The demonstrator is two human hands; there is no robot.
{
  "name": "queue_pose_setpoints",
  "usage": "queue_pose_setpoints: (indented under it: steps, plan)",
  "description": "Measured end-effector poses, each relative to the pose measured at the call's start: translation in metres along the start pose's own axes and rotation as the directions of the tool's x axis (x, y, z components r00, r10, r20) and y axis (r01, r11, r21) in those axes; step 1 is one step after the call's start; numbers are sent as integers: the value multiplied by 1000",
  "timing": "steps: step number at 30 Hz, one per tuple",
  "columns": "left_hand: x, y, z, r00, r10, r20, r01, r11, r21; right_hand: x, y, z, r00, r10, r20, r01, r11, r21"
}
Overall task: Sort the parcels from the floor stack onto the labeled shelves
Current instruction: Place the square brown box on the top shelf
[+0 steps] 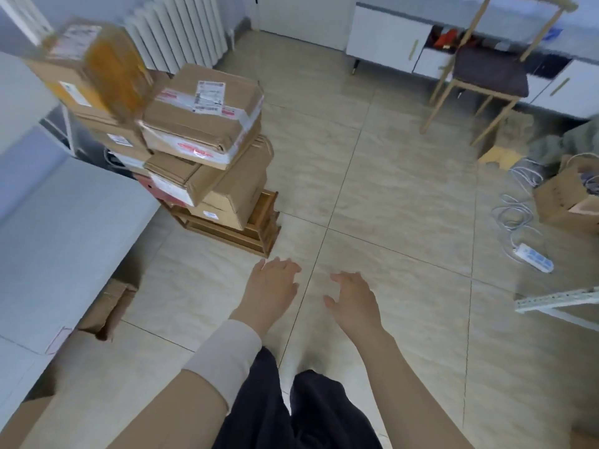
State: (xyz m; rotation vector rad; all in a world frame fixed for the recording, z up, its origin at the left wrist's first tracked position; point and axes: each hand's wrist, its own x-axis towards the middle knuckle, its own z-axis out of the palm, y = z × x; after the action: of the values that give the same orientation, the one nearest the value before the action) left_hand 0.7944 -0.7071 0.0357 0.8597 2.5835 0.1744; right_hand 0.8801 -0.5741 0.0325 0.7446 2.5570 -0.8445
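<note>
While left hand point(270, 286) and right hand point(351, 299) hang empty, fingers loosely spread — brown taped cardboard parcel point(204, 115), upper left, topmost: stiff, probably light — grip opposite side edges.

A radiator point(181, 30) stands at the far wall, left of a white cabinet point(385, 37). A wooden chair point(489, 72) (dark seat) stands before that cabinet. A power strip point(533, 257) lies on the floor point(389, 189) near loose cables point(523, 173).
</note>
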Motion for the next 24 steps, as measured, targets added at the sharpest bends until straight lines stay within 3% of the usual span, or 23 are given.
queue_pose_setpoints:
  steps: [15,24]
  plan:
    - [1,-226,-83,958,-241,-154,215,962,-171,86,-225,52,989,-147,-20,147,989,3]
    - [71,-280,-126,946,-258,-196,183,925,-335,150,-274,36,997,-25,-78,51,937,346]
